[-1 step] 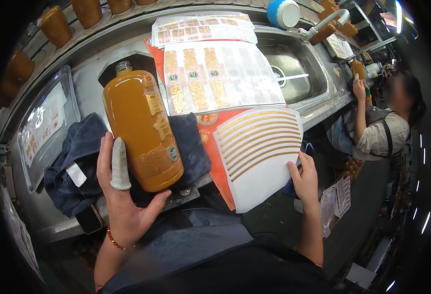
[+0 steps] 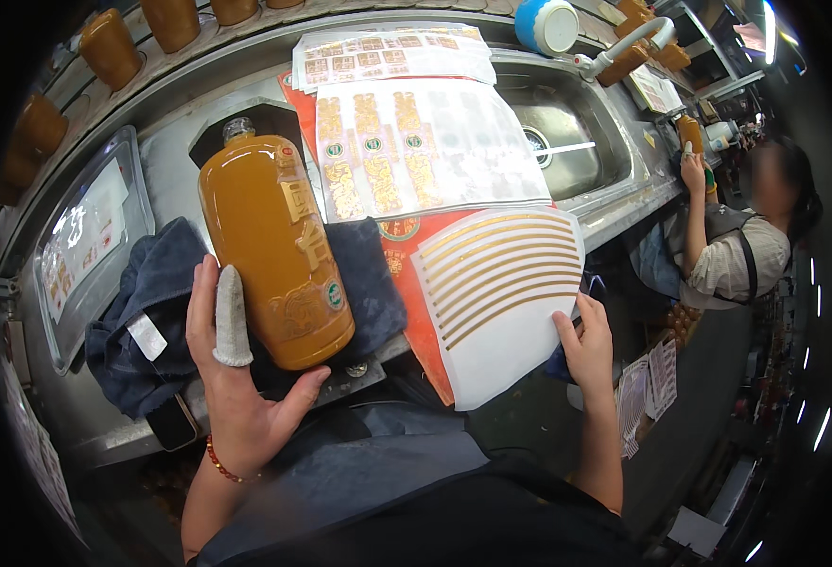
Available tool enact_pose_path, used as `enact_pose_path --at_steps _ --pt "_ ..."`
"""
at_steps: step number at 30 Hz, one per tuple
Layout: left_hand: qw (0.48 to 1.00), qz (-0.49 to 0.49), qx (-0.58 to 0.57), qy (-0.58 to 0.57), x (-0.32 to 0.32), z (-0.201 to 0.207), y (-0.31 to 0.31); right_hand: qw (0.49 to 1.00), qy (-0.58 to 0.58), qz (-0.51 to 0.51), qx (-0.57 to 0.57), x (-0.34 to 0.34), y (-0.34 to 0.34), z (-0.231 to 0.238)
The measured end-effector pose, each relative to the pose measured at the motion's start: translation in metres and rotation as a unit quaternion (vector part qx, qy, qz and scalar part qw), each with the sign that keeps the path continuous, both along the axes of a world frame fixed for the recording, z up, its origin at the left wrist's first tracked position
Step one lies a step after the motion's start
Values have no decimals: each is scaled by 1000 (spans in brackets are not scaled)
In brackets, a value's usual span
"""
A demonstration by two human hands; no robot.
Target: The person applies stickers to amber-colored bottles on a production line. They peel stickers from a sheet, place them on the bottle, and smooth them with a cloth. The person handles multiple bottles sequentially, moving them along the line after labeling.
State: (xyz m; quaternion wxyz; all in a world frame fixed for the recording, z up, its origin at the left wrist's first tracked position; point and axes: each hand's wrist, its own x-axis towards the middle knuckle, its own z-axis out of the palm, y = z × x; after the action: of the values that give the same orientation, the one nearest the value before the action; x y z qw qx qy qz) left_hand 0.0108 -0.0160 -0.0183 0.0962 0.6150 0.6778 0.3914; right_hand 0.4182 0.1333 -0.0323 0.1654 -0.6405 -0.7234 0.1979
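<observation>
A large amber-brown bottle with raised gold lettering and a green round emblem lies tilted on dark cloth, its glass neck pointing away from me. My left hand is along its lower left side, fingers stretched and thumb apart near the base; one finger wears a pale fabric finger cover. At the right, my right hand pinches the lower right edge of a white sheet bearing curved gold strips. That sheet overlaps a red printed sheet. The fingertips under the white sheet are hidden.
Gold-printed transfer sheets lie beyond, beside a metal sink with a white tap. A clear tray and bunched blue cloth are at left. More bottles stand along the back. A co-worker works at right.
</observation>
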Motion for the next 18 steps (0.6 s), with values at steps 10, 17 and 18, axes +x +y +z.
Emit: enact_pose_path --at_steps 10,17,18 --pt "1000 8 -4 11 1 0 -2 997 13 -11 69 -12 -17 1" --pt "999 -2 -4 40 -2 2 -2 991 76 -14 107 2 0 -2" --pt "999 -2 -4 39 -2 1 -2 991 73 -13 109 6 4 -3"
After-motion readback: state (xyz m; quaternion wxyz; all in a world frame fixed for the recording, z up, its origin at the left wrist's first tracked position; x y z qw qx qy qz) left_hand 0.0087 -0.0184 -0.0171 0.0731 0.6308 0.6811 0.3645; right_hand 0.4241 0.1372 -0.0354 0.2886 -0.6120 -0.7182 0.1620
